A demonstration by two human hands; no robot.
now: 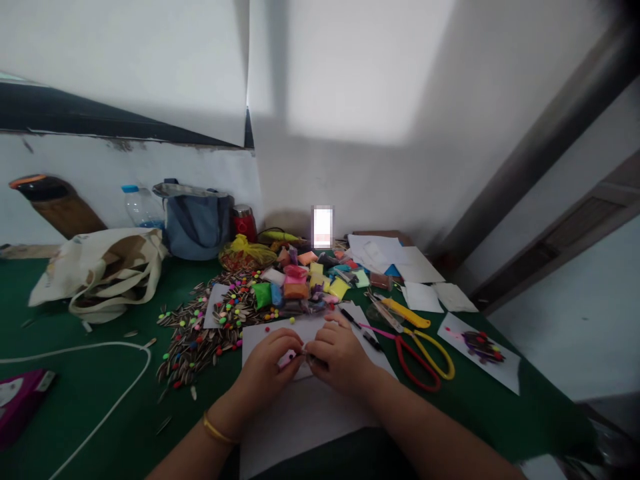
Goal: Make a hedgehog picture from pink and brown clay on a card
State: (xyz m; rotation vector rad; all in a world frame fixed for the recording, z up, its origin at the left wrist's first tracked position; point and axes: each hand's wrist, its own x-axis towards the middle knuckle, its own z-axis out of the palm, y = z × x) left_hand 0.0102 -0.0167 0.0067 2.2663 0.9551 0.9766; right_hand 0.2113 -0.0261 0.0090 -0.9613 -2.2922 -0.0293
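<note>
Left of the white paper sheet, striped sunflower seeds lie heaped with colored beads. Above the sheet, the left hand and right hand together pinch a small pale piece, its shape mostly hidden. Right of the sheet lie red-handled scissors.

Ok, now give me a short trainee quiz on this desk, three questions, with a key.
1. True or false: the gold bangle is on the right wrist.
2. Which is nearer the right hand: the red and yellow scissors or the pile of sunflower seeds?
3. What colour is the sheet of paper under the left hand?

Key: 1. False. 2. The red and yellow scissors. 3. White.
</note>
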